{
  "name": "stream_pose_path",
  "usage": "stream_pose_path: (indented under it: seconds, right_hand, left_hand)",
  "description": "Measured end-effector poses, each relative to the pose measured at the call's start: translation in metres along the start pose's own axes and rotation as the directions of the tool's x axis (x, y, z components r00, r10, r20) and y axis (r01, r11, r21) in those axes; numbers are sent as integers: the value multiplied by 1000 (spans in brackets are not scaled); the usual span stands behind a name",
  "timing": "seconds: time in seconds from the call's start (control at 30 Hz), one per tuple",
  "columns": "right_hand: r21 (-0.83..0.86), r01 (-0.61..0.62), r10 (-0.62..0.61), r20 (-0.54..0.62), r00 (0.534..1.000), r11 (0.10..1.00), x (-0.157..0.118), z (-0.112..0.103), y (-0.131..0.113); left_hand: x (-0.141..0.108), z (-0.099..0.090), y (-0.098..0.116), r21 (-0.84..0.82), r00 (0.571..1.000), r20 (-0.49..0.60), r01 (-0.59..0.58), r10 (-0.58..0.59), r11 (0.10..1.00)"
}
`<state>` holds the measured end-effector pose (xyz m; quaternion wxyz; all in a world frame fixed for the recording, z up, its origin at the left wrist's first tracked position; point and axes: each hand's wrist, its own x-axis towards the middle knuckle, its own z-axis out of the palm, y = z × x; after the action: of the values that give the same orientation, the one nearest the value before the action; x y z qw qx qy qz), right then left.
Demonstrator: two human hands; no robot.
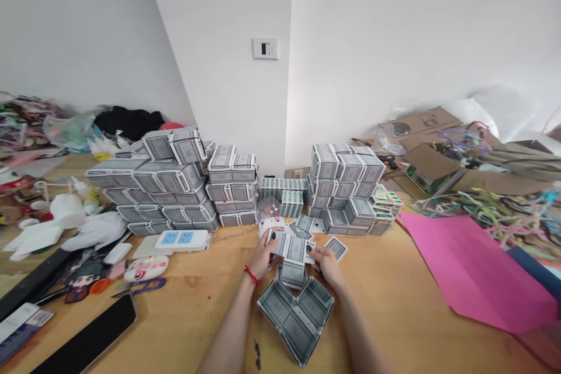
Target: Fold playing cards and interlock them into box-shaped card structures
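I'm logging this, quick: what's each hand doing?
Left hand: closed, pinching the playing cards by one side.
Right hand: closed, pinching them by the other.

Smooth, pale wood tabletop (184, 327); pink sheet (473, 272) seems matt paper; cardboard boxes (438, 166).

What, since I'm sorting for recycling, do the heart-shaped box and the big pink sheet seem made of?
The heart-shaped box: apparently smooth, slightly glossy playing-card stock, going by its patterned card-back panels and faint sheen.
The pink sheet: probably matte paper or thin card, given its even, dull colour; thin foam is possible.
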<state>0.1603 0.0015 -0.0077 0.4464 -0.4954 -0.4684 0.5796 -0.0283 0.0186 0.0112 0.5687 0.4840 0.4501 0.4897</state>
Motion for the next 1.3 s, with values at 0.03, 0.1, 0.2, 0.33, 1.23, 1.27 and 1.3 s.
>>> stream_pose_path:
  seconds: [0.03,0.1,0.2,0.33,1.23,1.27,1.3]
  right_hand:
    - [0,-2,2,1,1000,1000,0,0,-1]
    - [-2,-4,4,1,1000,1000,-1,0,-2]
    - [-7,-6,6,-6,1000,1000,-2,0,-5]
    - [-14,-3,2,-19,1000,1000,-4,2,-9]
    - [-12,-14,14,-1,1000,1000,-4,1,-7]
    - [-11,-14,14,4,1000,1000,-3,0,-6]
    - [-11,-15,15,8,1000,1000,-3,0,-6]
  left_hand:
    - [1,-1,0,14,999,-5,-37,37,999]
    - [2,-1,-1,47,995,-13,-99,100,994]
    - [2,1,-2,109,989,-44,-134,139,985]
    - [0,6,-2,123,985,-55,-157,164,980]
    - [2,10,-6,43,993,-117,10,-5,999]
    - [2,10,-6,44,993,-117,4,1,999]
    - [2,10,-6,45,993,-116,-3,9,999]
